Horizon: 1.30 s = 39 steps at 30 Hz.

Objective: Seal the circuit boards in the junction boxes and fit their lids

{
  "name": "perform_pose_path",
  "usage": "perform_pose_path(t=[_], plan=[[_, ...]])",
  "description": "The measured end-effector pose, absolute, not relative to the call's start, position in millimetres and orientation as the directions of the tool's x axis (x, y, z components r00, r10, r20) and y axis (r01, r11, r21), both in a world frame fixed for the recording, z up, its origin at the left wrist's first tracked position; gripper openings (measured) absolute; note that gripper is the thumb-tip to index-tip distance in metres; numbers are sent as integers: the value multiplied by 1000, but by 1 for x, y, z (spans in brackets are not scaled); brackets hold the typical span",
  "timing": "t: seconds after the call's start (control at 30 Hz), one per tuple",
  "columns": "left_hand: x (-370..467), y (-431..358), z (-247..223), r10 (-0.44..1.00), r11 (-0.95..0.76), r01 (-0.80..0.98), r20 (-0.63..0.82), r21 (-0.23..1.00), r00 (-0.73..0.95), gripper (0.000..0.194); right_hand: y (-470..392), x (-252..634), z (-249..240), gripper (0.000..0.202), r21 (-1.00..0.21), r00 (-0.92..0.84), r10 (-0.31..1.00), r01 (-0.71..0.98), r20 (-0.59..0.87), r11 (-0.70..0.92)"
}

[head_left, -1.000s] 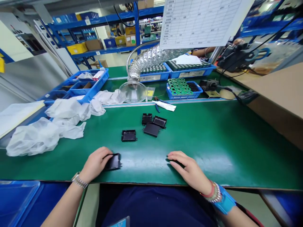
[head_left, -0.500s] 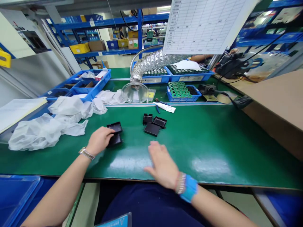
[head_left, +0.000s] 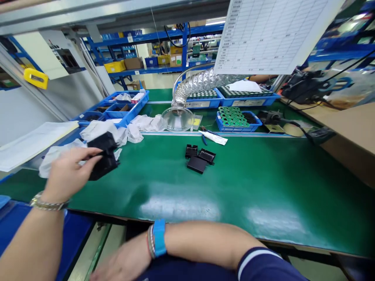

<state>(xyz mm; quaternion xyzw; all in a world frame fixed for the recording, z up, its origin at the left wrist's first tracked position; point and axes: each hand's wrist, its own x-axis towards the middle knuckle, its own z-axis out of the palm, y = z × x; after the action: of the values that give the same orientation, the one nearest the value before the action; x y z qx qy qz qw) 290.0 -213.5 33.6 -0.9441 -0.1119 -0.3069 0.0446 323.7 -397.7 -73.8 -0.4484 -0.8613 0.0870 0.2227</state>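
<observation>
Pinched between the thumb and fingers of my left hand [head_left: 70, 171] are black plastic case halves [head_left: 105, 158], apparently two joined or held together. They are raised above the left side of the green table, in front of the white cloths. My right hand [head_left: 124, 259] is below the table's front edge at the bottom of the view. It is smeared by motion and its fingertips run out of frame. A small group of black plastic cases [head_left: 197, 164] lies on the middle of the table, apart from both hands.
White cloths [head_left: 113, 130] lie beside a blue divided tray [head_left: 140, 102] at the left. Behind the cases are pliers [head_left: 204, 140], a white tube [head_left: 215, 137], a clear fume hood [head_left: 177, 119] and a blue bin [head_left: 238, 128] with green boards. A cardboard box [head_left: 348, 150] stands at right.
My left hand has lifted the black case halves off the table and carried them left. My right hand has swung from the table leftward and down past the front edge. The view has shifted.
</observation>
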Motion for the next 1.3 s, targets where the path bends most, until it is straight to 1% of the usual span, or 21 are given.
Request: perform_pose_path(t=[0.03,0.07,0.1,0.13,0.17,0.2,0.23,0.27,0.3,0.33,0.37,0.43,0.5,0.63,0.7,0.77,0.87,0.97,1.03,1.17,1.3], plan=[[298,-220,29,136,-986,166,561,-2,816,29,-398,318,-76,11,-368,-588,765,672,263,643],[306,-226,21,93,-995,101,530,13,843,28,-404,322,-78,12,-395,-547,783,677,295,621],[312,-232,10,54,-999,45,494,30,868,27,-415,335,-80,17,-443,-386,852,734,353,516],[317,-240,-3,19,-999,-5,453,52,891,26,-431,356,-82,22,-494,-189,891,775,412,393],[322,-249,-17,-17,-995,-54,407,79,913,25,-451,382,-84,24,-522,-6,889,807,459,275],[326,-260,-33,-55,-989,-99,349,111,936,23,-471,409,-86,24,-525,191,848,843,494,115],[330,-273,-47,-94,-979,-143,299,146,950,22,-491,435,-87,22,-499,353,785,864,509,-65],[334,-287,-61,-134,-967,-183,255,179,957,20,-509,459,-89,23,-444,465,728,862,503,-243],[339,-302,-72,-176,-953,-222,224,205,959,19,-523,477,-92,27,-380,538,705,838,462,-390],[343,-318,-82,-211,-939,-257,205,229,956,18,-533,489,-96,32,-323,587,692,810,420,-490],[348,-332,-89,-243,-925,-286,190,249,951,17,-540,495,-99,34,-262,606,696,795,384,-548],[356,-356,-97,-281,-904,-324,182,281,942,15,-544,496,-107,37,-181,592,733,804,335,-567],[361,-371,-100,-291,-891,-336,183,306,939,14,-544,489,-113,38,-158,535,781,844,323,-513],[363,-378,-102,-271,-877,-321,184,358,945,11,-543,491,-115,39,-205,419,851,906,316,-370],[362,-378,-104,-253,-869,-310,192,386,948,10,-541,502,-113,36,-254,375,871,919,317,-303],[361,-377,-105,-240,-860,-311,218,405,946,11,-536,514,-113,31,-300,370,869,913,329,-275],[360,-376,-108,-226,-854,-330,283,402,932,10,-524,526,-113,24,-350,450,816,878,364,-327],[361,-374,-111,-199,-868,-330,349,371,916,8,-510,529,-113,28,-402,535,752,830,385,-385],[361,-373,-113,-203,-873,-336,364,353,909,7,-504,529,-113,28,-426,564,732,811,383,-402],[361,-371,-113,-236,-876,-349,334,334,913,9,-493,526,-113,28,-439,577,740,796,344,-416],[361,-372,-112,-253,-873,-341,276,347,927,9,-493,523,-109,23,-410,550,786,810,283,-419]])
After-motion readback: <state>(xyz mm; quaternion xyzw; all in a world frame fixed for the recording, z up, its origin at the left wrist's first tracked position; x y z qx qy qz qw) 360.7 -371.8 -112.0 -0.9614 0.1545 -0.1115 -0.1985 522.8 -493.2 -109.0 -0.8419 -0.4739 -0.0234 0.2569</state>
